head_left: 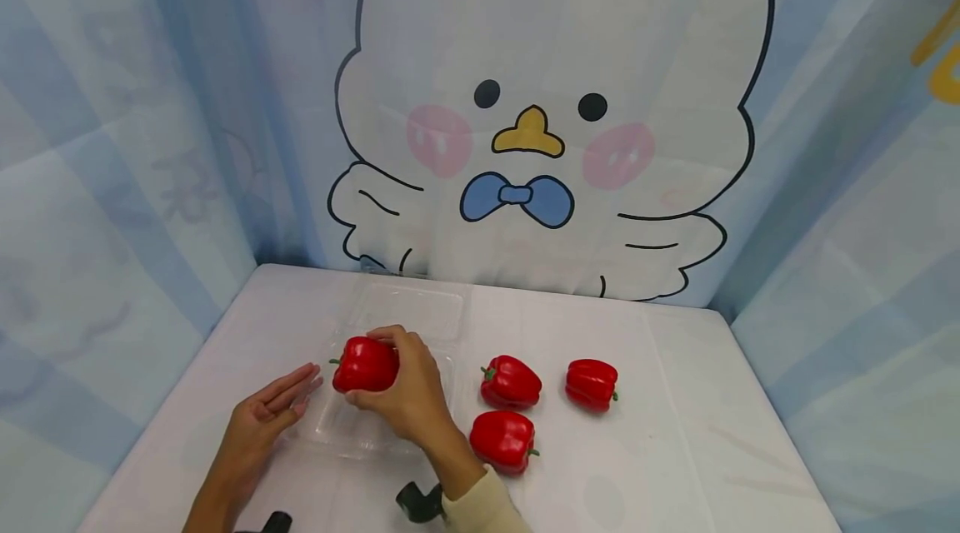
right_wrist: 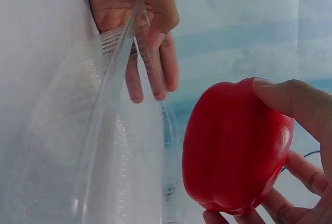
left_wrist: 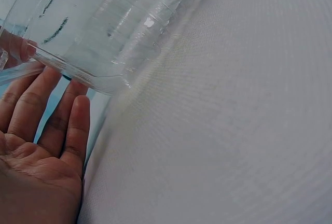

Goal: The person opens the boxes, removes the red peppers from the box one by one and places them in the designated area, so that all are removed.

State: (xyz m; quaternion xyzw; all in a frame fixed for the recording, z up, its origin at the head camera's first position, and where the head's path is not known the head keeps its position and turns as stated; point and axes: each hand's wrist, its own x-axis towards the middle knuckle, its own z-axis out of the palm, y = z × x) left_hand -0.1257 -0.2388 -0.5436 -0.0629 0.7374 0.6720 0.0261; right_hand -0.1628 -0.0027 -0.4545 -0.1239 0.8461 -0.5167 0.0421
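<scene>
My right hand (head_left: 412,387) grips a red bell pepper (head_left: 365,365) between thumb and fingers, above a clear plastic container (head_left: 337,429) on the table. In the right wrist view the pepper (right_wrist: 233,146) is beside the container wall, apart from it. At the container's left side is my left hand (head_left: 262,420), its fingers extended. The left wrist view shows this hand (left_wrist: 44,130) palm up with fingers spread loosely at the container's edge (left_wrist: 78,73); whether they touch it I cannot tell. The lid (head_left: 408,308) lies folded back behind the base.
Several more red bell peppers lie right of the container: one at the front (head_left: 504,441), one behind it (head_left: 512,381) and one farther right (head_left: 592,385). A white cloth covers the table (head_left: 675,450). Behind it hangs a printed curtain (head_left: 525,258).
</scene>
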